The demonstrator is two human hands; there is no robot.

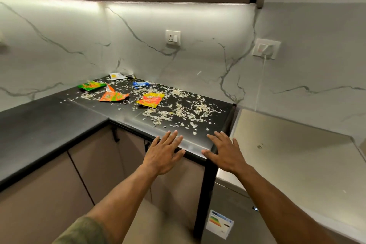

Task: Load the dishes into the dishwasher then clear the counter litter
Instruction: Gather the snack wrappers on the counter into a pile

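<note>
Both hands — left hand (pixel 164 154), right hand (pixel 225 152) — empty, fingers spread over the counter (pixel 39 125) edge. Wrappers (pixel 151 100) and flakes (pixel 178 109) scattered beyond — featherlight, crinkly; best pinched by corners, flakes swept.

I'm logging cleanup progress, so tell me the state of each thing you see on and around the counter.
Left hand: open, fingers spread, holding nothing.
Right hand: open, holding nothing.
Black counter: littered at the back corner.
Pale flakes: scattered loose.
Green wrapper: torn, lying flat.
Orange wrapper: torn open.
Yellow wrapper: lying flat.
Blue wrapper: crumpled.
Cabinet doors: closed.
</note>
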